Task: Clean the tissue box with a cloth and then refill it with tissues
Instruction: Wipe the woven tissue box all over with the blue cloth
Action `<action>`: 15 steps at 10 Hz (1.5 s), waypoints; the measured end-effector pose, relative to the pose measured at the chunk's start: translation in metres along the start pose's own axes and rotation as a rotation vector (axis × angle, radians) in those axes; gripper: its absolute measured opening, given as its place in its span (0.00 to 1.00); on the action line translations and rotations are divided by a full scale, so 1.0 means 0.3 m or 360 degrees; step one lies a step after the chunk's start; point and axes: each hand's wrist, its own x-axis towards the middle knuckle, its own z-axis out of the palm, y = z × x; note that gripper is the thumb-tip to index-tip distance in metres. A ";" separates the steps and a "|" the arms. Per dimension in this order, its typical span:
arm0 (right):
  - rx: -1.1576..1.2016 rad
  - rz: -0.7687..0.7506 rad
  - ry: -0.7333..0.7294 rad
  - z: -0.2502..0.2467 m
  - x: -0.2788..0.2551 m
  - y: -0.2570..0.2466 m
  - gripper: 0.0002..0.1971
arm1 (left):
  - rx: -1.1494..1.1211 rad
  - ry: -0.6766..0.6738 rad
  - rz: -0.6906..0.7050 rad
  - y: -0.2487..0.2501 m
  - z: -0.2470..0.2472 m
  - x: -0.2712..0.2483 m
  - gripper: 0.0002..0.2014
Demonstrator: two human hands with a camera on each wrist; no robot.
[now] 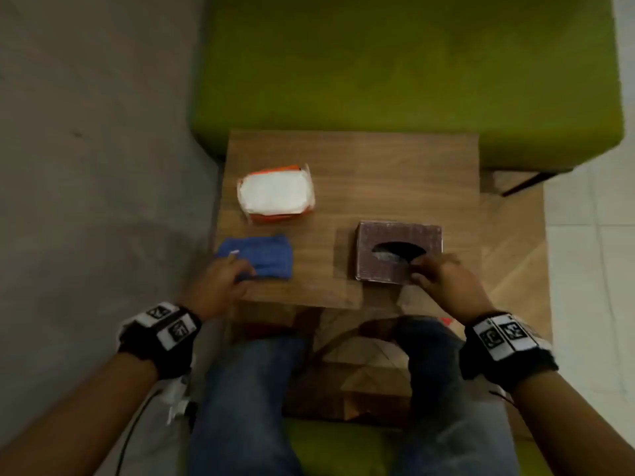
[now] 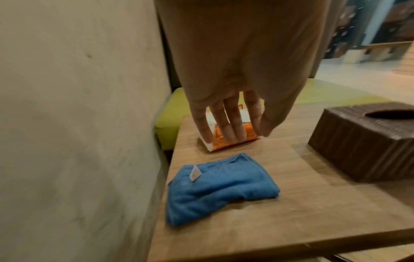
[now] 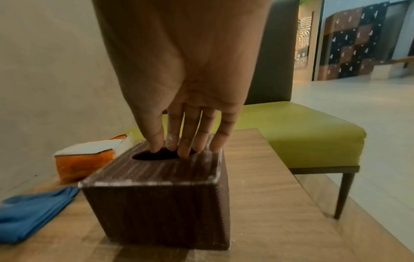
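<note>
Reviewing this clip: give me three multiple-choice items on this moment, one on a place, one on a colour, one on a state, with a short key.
1. Where does the tissue pack lie?
A. behind the cloth
B. inside the tissue box
C. on the chair

2. What colour is the cloth?
A. red
B. blue
C. white

3. What is the right hand doing?
A. lifting the cloth
B. resting on a knee
C. fingertips at the tissue box opening

Key: 1 A, the pack sits farther back on the table; 2 B, plainly blue; 3 C, fingertips reach the oval slot.

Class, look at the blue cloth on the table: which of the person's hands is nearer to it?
Left. The left hand hovers at the blue cloth; the right hand is across the table, fingertips at the tissue box opening.
</note>
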 end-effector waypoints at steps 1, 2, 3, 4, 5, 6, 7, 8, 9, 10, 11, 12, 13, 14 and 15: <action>-0.0203 -0.0174 0.0246 0.074 0.015 0.020 0.14 | 0.0237 0.0006 0.0090 -0.070 0.094 0.150 0.31; -0.0370 -0.0311 0.0456 0.129 0.010 0.037 0.16 | 0.0419 -0.0034 0.0003 -0.101 0.203 0.221 0.43; -0.0500 -0.0336 0.0537 0.160 0.013 0.041 0.15 | 0.0364 0.0060 -0.0032 -0.174 0.305 0.212 0.37; -0.0617 -0.0291 0.0624 0.204 -0.013 0.002 0.16 | 0.0396 0.0353 0.0053 -0.211 0.375 0.176 0.34; -0.0663 -0.0208 0.0606 0.247 -0.063 -0.061 0.17 | 0.0572 0.0530 0.0027 -0.162 0.413 0.127 0.30; -0.0444 -0.0180 0.0623 0.289 -0.090 -0.102 0.16 | 0.0351 0.0519 -0.0069 -0.109 0.451 0.065 0.28; -0.0350 -0.0183 0.0611 0.314 -0.100 -0.116 0.16 | -0.0306 0.0530 -0.0111 -0.056 0.453 0.028 0.18; -0.0384 -0.0174 0.0612 0.336 -0.109 -0.109 0.18 | -0.0913 0.0743 -0.0193 0.007 0.417 0.013 0.10; -0.0472 -0.0187 0.0662 0.353 -0.117 -0.096 0.23 | -0.2108 0.0534 -0.0083 0.155 0.380 -0.048 0.11; -0.0457 -0.0238 0.0604 0.343 -0.099 -0.077 0.33 | -0.2100 0.0598 0.0074 0.167 0.389 0.037 0.08; -0.0479 -0.0267 0.0423 0.303 -0.064 -0.058 0.38 | -0.1820 0.0699 0.0179 0.187 0.406 0.138 0.05; -0.0534 -0.0282 0.0279 0.298 -0.046 -0.043 0.48 | -0.1505 0.0782 0.0317 0.222 0.421 0.222 0.07; -0.0529 -0.0292 0.0328 0.328 -0.025 -0.028 0.59 | -0.1365 0.0939 0.0527 0.280 0.432 0.282 0.04; -0.0503 -0.0286 0.0400 0.352 -0.017 -0.039 0.61 | -0.1258 0.0957 0.0597 0.317 0.451 0.323 0.11; -0.0460 -0.0249 0.0396 0.366 -0.023 -0.068 0.58 | -0.1202 0.0882 0.0705 0.325 0.468 0.333 0.10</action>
